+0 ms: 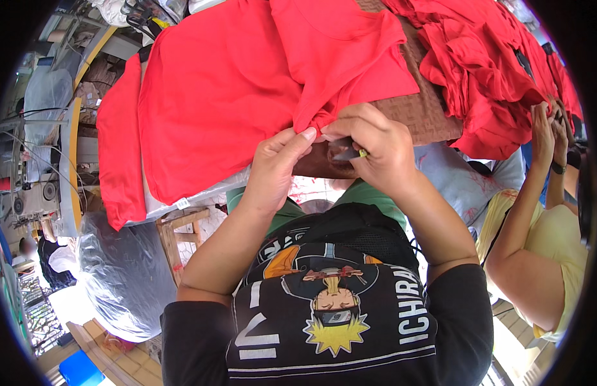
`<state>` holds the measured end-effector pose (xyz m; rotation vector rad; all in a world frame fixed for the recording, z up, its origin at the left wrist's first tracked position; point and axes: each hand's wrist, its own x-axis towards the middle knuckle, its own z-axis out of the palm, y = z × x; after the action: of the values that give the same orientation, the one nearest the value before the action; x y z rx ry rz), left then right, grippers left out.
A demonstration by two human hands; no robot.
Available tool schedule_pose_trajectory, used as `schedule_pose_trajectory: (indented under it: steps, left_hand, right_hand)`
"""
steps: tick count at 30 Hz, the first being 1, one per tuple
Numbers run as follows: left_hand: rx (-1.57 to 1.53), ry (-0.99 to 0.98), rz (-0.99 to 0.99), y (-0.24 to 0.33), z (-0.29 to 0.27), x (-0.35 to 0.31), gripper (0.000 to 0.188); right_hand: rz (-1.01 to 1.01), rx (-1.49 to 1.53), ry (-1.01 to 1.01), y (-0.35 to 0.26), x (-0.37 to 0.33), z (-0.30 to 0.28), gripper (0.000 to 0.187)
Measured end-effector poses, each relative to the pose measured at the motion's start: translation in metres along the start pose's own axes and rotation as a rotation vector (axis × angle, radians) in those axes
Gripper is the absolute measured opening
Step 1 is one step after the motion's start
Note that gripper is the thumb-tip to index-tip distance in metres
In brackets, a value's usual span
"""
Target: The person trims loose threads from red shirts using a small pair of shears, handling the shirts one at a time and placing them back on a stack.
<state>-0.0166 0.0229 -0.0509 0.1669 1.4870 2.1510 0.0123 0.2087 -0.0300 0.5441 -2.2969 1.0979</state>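
A red sweatshirt-like garment (221,83) lies spread over the table, with part of it drawn toward me at the near edge. Thumb and fingers of my left hand (274,164) are closed in a pinch on a gathered bit of this cloth. My right hand (383,147) is closed around small dark thread snips (342,152) with a yellow-green spot; its fingertips meet the same gathered bit, almost touching my left thumb. The fingers partly cover the snips, and whether the blades are apart I cannot tell.
Brown patterned cloth (417,119) covers the table. On the right is a heap of red garments (482,77), handled by a co-worker's hands (548,135). Left of me stand a wooden stool (177,235) and a plastic-wrapped bundle (121,276). A pale sack (449,183) sits below the table's right side.
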Motion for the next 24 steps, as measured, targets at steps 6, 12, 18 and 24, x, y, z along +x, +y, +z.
schedule_pose_trajectory:
  steps: [6,12,18,24]
  left_hand:
    - [0.108,-0.007,0.054,0.003,0.002,-0.003,0.023]
    - [0.152,0.012,0.099,0.009,0.01,-0.003,0.025]
    - [0.889,0.062,0.345,0.032,-0.007,0.005,0.019]
    - [1.144,-0.246,0.683,0.059,0.001,0.041,0.02]
  right_hand:
    - [0.32,0.378,0.058,0.0,0.003,0.004,0.011]
    - [0.537,0.564,0.029,-0.001,0.004,-0.002,0.009]
    - [0.701,0.643,-0.048,0.0,0.005,-0.006,0.009]
    - [0.791,0.639,-0.089,-0.001,0.006,-0.012,0.007]
